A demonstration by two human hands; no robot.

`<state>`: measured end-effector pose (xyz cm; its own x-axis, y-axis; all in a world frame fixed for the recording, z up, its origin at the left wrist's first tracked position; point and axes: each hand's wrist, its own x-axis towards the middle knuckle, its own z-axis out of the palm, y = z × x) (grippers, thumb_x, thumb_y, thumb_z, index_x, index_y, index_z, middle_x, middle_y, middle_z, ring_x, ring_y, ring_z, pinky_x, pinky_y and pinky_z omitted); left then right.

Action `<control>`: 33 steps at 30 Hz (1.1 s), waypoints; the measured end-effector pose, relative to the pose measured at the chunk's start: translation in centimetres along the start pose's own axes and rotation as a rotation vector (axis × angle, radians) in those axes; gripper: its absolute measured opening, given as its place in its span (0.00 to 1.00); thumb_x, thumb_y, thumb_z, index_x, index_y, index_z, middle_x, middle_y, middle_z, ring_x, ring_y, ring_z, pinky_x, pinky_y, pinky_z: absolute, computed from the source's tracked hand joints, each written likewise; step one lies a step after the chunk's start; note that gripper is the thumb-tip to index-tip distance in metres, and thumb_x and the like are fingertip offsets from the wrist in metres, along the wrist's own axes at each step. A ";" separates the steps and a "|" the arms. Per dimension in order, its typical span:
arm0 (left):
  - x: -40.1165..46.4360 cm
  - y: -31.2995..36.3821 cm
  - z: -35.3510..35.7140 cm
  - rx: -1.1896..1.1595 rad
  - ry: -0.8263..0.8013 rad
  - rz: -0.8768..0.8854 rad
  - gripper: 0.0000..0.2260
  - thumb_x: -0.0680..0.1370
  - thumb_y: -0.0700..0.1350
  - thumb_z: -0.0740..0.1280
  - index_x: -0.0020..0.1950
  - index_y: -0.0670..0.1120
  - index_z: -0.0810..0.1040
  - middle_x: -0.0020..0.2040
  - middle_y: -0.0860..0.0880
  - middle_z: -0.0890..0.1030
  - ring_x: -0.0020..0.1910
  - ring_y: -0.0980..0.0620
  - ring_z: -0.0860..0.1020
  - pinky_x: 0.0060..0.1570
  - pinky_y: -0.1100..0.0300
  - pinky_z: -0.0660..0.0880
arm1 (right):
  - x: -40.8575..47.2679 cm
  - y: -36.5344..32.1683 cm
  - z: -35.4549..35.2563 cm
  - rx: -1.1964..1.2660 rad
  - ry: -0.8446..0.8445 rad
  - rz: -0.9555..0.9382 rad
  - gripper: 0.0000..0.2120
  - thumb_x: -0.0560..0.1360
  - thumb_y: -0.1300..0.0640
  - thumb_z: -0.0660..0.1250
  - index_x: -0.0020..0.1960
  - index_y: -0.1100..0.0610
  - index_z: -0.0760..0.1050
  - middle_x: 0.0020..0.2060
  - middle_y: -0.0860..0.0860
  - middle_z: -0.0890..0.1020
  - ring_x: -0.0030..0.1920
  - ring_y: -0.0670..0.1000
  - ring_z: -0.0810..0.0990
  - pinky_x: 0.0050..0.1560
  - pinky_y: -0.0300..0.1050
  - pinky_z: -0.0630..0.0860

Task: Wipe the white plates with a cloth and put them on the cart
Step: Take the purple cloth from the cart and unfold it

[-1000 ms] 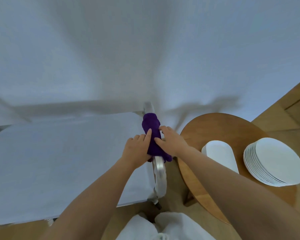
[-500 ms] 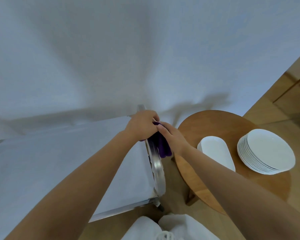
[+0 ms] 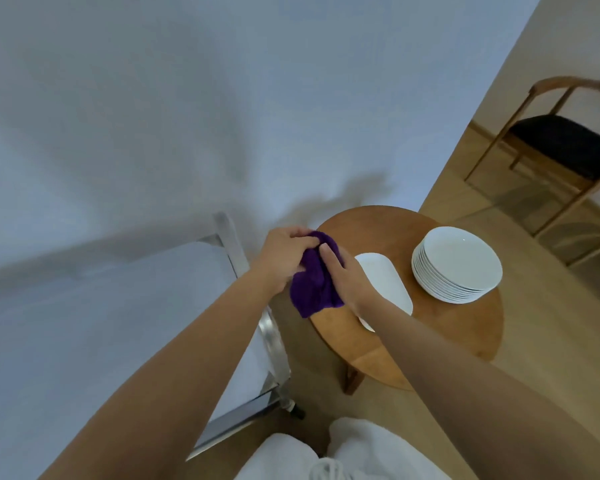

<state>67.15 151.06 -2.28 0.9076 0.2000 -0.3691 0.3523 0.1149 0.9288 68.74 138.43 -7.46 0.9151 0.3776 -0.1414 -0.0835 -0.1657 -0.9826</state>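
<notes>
The fingers (image 3: 300, 237) of the left hand (image 3: 284, 254) are curled over the top of the purple cloth (image 3: 314, 285), gripping it from the cart side. The right hand (image 3: 343, 275) lies against the cloth's other side with its fingers fairly straight and pressed together, the thumb up along the bunched fabric. The cloth hangs as a loose wad between the two hands, over the near-left edge of the round tabletop (image 3: 465, 327).

Just to the right of the right hand, partly hidden by its wrist, a long white plate (image 3: 385, 282) lies flat, its long axis running away from the person. Farther right, apart from it, stands the stack of plates (image 3: 458, 265).

The right hand is plainly the nearer to both. The cart (image 3: 84, 323) lies the opposite way, to the left, its metal rail (image 3: 236, 251) just beside the left wrist.
</notes>
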 end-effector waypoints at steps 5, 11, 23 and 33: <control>0.4 -2.2 4.3 -0.187 0.027 -0.101 0.03 0.79 0.41 0.65 0.49 0.48 0.77 0.52 0.44 0.80 0.54 0.46 0.78 0.48 0.56 0.79 | -0.3 1.5 -2.5 0.052 0.183 0.084 0.13 0.78 0.42 0.57 0.48 0.49 0.74 0.43 0.52 0.83 0.43 0.53 0.82 0.45 0.47 0.80; 1.4 -5.7 10.7 -0.013 0.108 0.025 0.05 0.78 0.49 0.67 0.48 0.59 0.73 0.50 0.56 0.79 0.51 0.54 0.78 0.47 0.59 0.79 | 0.4 4.2 -8.0 0.073 0.232 0.182 0.18 0.77 0.40 0.58 0.56 0.52 0.74 0.46 0.50 0.82 0.47 0.51 0.81 0.39 0.41 0.79; 4.5 -6.1 26.2 -0.035 0.324 0.018 0.06 0.81 0.46 0.61 0.48 0.54 0.76 0.47 0.53 0.80 0.49 0.53 0.78 0.50 0.57 0.77 | 1.0 8.2 -24.3 0.061 -0.060 0.082 0.16 0.76 0.48 0.65 0.62 0.48 0.67 0.51 0.44 0.78 0.51 0.46 0.79 0.41 0.34 0.78; 5.2 -5.2 28.3 0.205 0.404 0.074 0.08 0.82 0.46 0.60 0.53 0.47 0.77 0.44 0.52 0.80 0.45 0.53 0.77 0.42 0.62 0.74 | 1.9 10.1 -28.3 -0.442 -0.057 -0.030 0.08 0.80 0.57 0.57 0.57 0.53 0.72 0.49 0.50 0.78 0.48 0.49 0.78 0.48 0.39 0.77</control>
<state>76.46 123.99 -8.07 0.7843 0.5689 -0.2476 0.3649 -0.1003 0.9256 80.83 111.69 -14.22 0.8905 0.4354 -0.1321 0.1305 -0.5227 -0.8425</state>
